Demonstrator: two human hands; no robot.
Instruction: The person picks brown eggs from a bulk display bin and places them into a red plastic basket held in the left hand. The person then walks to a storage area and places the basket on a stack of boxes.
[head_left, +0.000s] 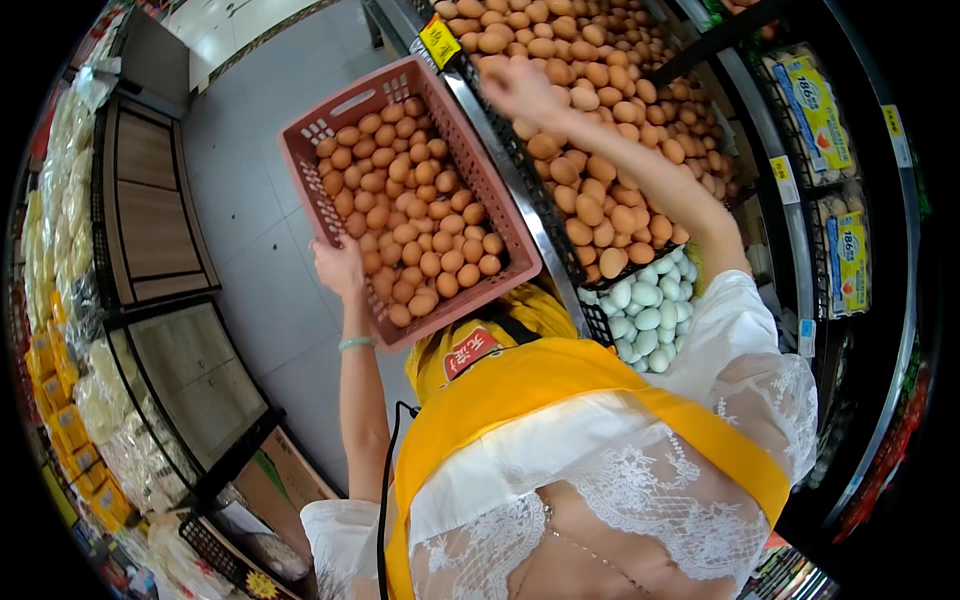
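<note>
A pink plastic basket (529, 259) with perforated sides holds many brown eggs (405, 232). My left hand (339, 264) grips the basket's left rim. On the right, the shelf carries a large heap of brown eggs (592, 210) behind a black mesh edge. Over the upper left of that heap is my right hand (517, 88), its fingers curled and slightly blurred; whether an egg is in it cannot be told. Pale blue-green eggs (649, 315) lie in a section of the shelf nearer my body.
A metal shelf edge (517, 180) runs between basket and heap, with a yellow sign (439, 42) on it. Packed egg cartons (814, 112) stand on the far right shelf. Wooden-panelled display stands (157, 202) with bagged goods line the left side of the tiled floor (247, 195).
</note>
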